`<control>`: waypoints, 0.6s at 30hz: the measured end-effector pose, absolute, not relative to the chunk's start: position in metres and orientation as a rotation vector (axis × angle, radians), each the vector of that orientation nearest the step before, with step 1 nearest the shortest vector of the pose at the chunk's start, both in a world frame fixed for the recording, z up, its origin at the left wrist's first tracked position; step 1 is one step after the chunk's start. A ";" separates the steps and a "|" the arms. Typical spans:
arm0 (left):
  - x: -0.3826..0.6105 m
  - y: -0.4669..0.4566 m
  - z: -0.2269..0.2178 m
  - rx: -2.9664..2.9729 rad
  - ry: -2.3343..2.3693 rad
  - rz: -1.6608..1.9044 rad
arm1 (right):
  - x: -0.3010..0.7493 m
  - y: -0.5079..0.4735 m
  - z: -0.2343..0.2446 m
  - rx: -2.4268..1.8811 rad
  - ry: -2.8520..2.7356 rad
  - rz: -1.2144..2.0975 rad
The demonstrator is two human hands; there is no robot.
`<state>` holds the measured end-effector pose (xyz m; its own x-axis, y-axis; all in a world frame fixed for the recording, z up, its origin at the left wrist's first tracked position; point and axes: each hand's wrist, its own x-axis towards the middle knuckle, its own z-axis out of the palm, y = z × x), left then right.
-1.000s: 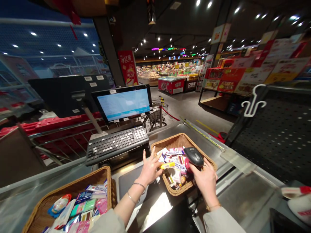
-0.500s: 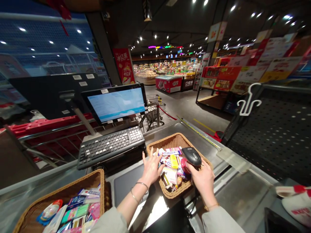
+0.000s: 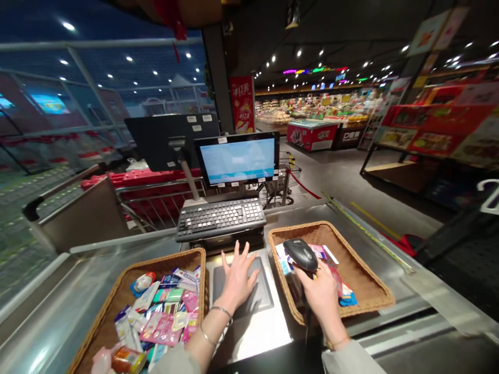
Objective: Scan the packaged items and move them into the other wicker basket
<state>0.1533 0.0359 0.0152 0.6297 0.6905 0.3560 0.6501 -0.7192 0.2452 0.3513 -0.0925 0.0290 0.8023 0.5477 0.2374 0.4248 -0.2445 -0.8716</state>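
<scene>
My right hand point(image 3: 323, 291) is wrapped round a black handheld barcode scanner point(image 3: 300, 253), held over the right wicker basket point(image 3: 364, 270). Small packets point(image 3: 325, 253) lie in that basket, partly hidden by the hand and scanner. With fingers spread and nothing in it, my left hand point(image 3: 237, 280) hovers above a grey flat pad point(image 3: 264, 293) between the two baskets; whether it touches the pad I cannot tell. The left wicker basket point(image 3: 111, 296) holds many mixed small goods, among them a pink blister-like pack point(image 3: 161, 328) and an orange jar point(image 3: 128, 359).
Behind the pad stand a keyboard point(image 3: 222, 217) and a lit monitor point(image 3: 239, 161), with another screen's dark back point(image 3: 156, 143) beside them. The metal counter point(image 3: 390, 306) runs along the right. A shopping cart point(image 3: 290, 166) and a red freezer point(image 3: 310, 136) stand beyond.
The view has turned left. My left hand has moved from over the right basket's goods to above the pad. Fewer goods show in the right basket; the scanner stays in my right hand.
</scene>
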 end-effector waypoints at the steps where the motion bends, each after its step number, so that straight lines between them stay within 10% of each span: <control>1: 0.144 0.036 0.014 2.744 1.174 0.683 | 0.345 -0.088 0.029 -1.882 -0.764 0.184; 18: -0.007 0.033 0.005 2.662 1.686 0.646 | 0.254 -0.048 0.016 -1.880 -1.250 0.293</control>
<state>-0.0073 0.0330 0.0049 0.3708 0.8513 0.3711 0.8814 -0.4485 0.1482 0.2540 -0.0483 0.0163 0.4758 0.8453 0.2429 0.6494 -0.1514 -0.7453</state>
